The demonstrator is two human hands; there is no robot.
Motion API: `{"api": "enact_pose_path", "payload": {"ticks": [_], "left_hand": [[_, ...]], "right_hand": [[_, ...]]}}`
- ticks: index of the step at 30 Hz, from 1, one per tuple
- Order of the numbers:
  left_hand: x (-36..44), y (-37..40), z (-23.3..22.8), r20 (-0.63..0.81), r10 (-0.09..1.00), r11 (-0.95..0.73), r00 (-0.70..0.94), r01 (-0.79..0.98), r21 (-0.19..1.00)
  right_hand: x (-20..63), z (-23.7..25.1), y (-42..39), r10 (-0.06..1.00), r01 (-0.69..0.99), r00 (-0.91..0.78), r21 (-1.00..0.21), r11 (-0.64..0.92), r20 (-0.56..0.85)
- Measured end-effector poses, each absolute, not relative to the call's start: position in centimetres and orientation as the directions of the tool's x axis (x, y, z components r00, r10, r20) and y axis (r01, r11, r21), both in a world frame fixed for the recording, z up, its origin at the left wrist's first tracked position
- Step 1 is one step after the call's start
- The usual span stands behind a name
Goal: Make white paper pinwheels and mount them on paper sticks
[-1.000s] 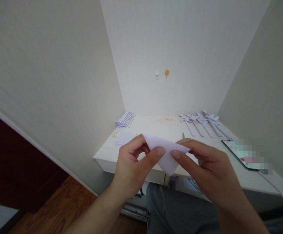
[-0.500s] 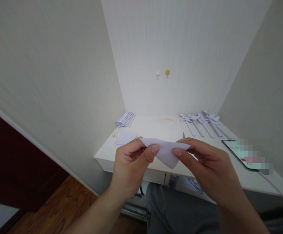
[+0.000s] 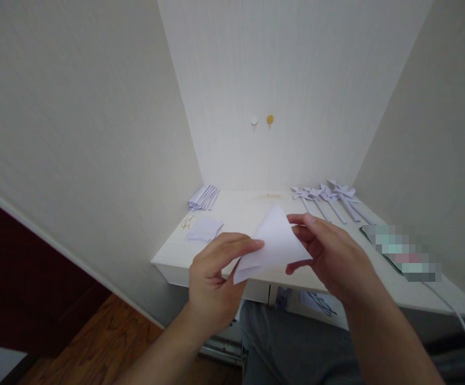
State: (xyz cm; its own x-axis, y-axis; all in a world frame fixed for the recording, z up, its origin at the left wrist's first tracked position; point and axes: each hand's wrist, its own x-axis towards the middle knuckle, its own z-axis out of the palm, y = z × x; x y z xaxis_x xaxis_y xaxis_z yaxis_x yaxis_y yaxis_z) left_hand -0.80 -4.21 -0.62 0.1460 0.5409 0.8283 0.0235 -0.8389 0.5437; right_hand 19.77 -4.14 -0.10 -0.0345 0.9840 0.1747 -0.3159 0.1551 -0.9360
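In the head view, pale walls (image 3: 224, 75) close in around a white desk (image 3: 252, 211), and two small hooks (image 3: 270, 120) sit on the back wall, high beyond the hands. The paper (image 3: 274, 240) is held up between the hands, over the desk's near edge, folded to a pointed shape with its tip up and a flap at its lower left. The left hand (image 3: 218, 275) is clamped on the paper's left side, one finger lying along the near face. The right hand (image 3: 331, 254) is half open, its fingers curled and spread apart; the paper's right corner overlaps them, though whether they touch it I cannot tell. Just beyond the left hand lies a stack of sheets (image 3: 204, 230), with small pins (image 3: 186, 223) beside it and a bundle of strips (image 3: 203, 198) farther back. Beyond the right hand lie several pinwheels (image 3: 331, 195). To its right is a phone (image 3: 396, 251), largely blurred, with a cable (image 3: 452, 307).
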Motion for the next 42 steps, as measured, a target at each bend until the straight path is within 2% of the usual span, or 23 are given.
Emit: {"api": "enact_pose_path", "payload": {"ticks": [3, 7, 12, 15, 17, 19, 21, 26, 30, 33, 37, 42], "left_hand": [[-0.8, -3.7, -2.0, 0.88, 0.427, -0.904, 0.209, 0.091, 0.418], [-0.7, -2.3, -3.5, 0.892, 0.357, -0.931, 0.277, 0.183, 0.316], [-0.3, -0.3, -5.4, 0.873, 0.387, -0.919, 0.297, 0.206, 0.337], [0.2, 1.6, -6.7, 0.822, 0.449, -0.894, 0.35, 0.172, 0.414], [0.7, 3.7, -7.3, 0.74, 0.576, -0.81, 0.347, 0.124, 0.573], [1.4, 6.6, -7.8, 0.582, 0.772, -0.612, 0.256, 0.053, 0.789], [2.3, 9.9, -8.0, 0.356, 0.913, -0.351, 0.2, -0.061, 0.934], [4.4, 17.4, -8.9, 0.177, 0.905, -0.142, 0.386, -0.116, 0.983], [5.3, 20.2, -10.3, 0.113, 0.89, -0.05, 0.441, -0.153, 0.987], [5.6, 20.8, -11.0, 0.091, 0.912, -0.006, 0.4, -0.207, 0.978], [5.9, 20.8, -11.0, 0.084, 0.951, 0.011, 0.296, -0.307, 0.952], [5.7, 20.6, -11.0, 0.052, 0.973, 0.028, 0.223, -0.344, 0.939]], "right_hand": [[20.1, -0.3, -3.4, 0.974, -0.336, -0.216, -0.942, -0.005, 0.072], [20.6, -1.0, -2.7, 0.986, -0.323, -0.134, -0.945, 0.049, 0.097], [21.1, -2.5, -0.8, 0.996, -0.213, -0.06, -0.976, 0.049, 0.063], [21.5, -3.4, 1.6, 0.994, -0.132, 0.055, -0.986, 0.097, 0.091], [21.9, -4.0, 3.7, 0.99, -0.101, 0.095, -0.988, 0.116, 0.107], [22.3, -4.5, 5.9, 0.989, -0.057, 0.095, -0.991, 0.121, 0.116], [22.5, -5.1, 8.0, 0.993, 0.0, 0.045, -0.994, 0.109, 0.109], [22.9, -6.9, 12.9, 0.992, 0.119, -0.124, -0.991, 0.055, 0.04], [24.0, -9.0, 15.4, 0.996, 0.124, -0.087, -0.992, 0.027, 0.016], [25.0, -10.2, 16.0, 0.999, 0.066, -0.041, -0.998, 0.002, -0.001], [25.6, -10.4, 15.6, 0.996, -0.013, -0.088, -1.0, -0.003, -0.002], [25.3, -10.3, 15.2, 0.996, -0.016, -0.005, -0.996, 0.089, 0.089]]}}
